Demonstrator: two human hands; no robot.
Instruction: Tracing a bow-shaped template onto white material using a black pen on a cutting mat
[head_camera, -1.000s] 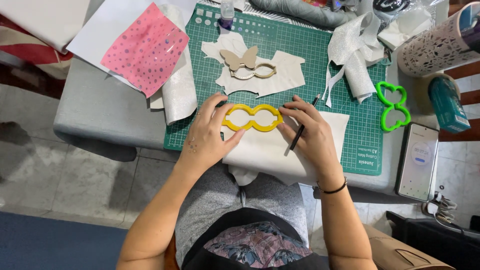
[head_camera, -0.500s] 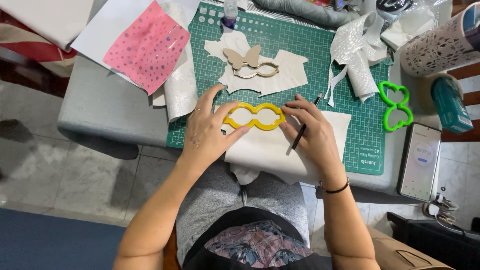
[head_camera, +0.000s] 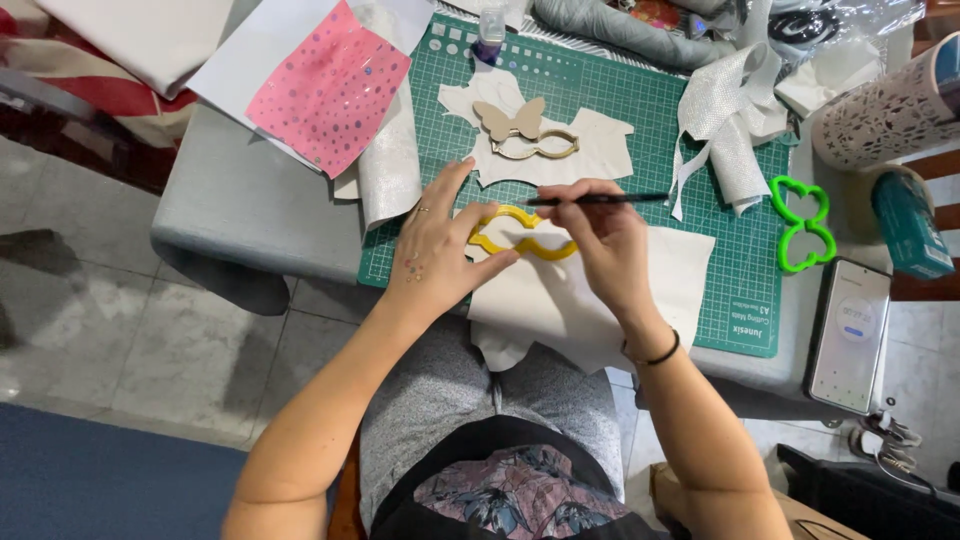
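A yellow bow-shaped stencil (head_camera: 508, 232) lies on a cream sheet of material (head_camera: 585, 300) at the front of the green cutting mat (head_camera: 640, 110). My left hand (head_camera: 438, 245) presses the stencil's left side down, fingers spread. My right hand (head_camera: 602, 240) covers the stencil's right end and holds a dark pen (head_camera: 600, 199), which lies almost level and points left over the stencil.
Behind lie cream offcuts (head_camera: 600, 150) with a tan butterfly shape (head_camera: 510, 120) and a pale stencil. A green stencil (head_camera: 803, 225), a phone (head_camera: 850, 335), a teal can (head_camera: 905, 225), silver fabric (head_camera: 735, 120), a small bottle (head_camera: 490, 25) and a pink dotted sheet (head_camera: 328, 88) surround the mat.
My right hand has swung the pen from a steep slant at the stencil's right to nearly level over its top. The view has shifted a little; my left hand stays on the stencil.
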